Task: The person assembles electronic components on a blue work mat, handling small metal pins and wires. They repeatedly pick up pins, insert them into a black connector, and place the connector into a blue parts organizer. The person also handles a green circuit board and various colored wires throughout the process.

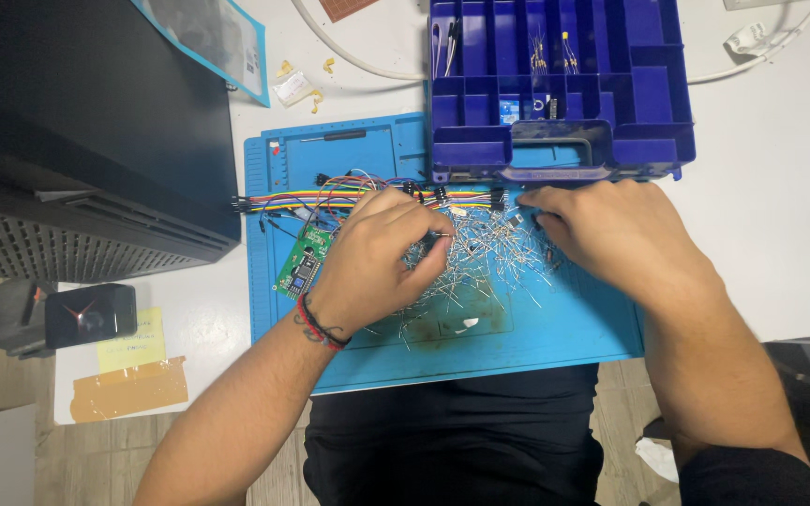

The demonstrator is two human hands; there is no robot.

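Both hands — left [382, 258], right [611, 234] — fingers curled, picking through thin wire-legged components [489, 258] (tangled heap) on blue mat [564, 328].

**Two hands close together, palms down**

Both arms reach forward and lean in toward each other. The left hand [382, 258] is palm down on the blue mat [574, 328], its fingers curled in with the tips pinched together. A red and black band sits on its wrist. The right hand [611, 234] is also palm down on the mat, fingers bent and pointing left.
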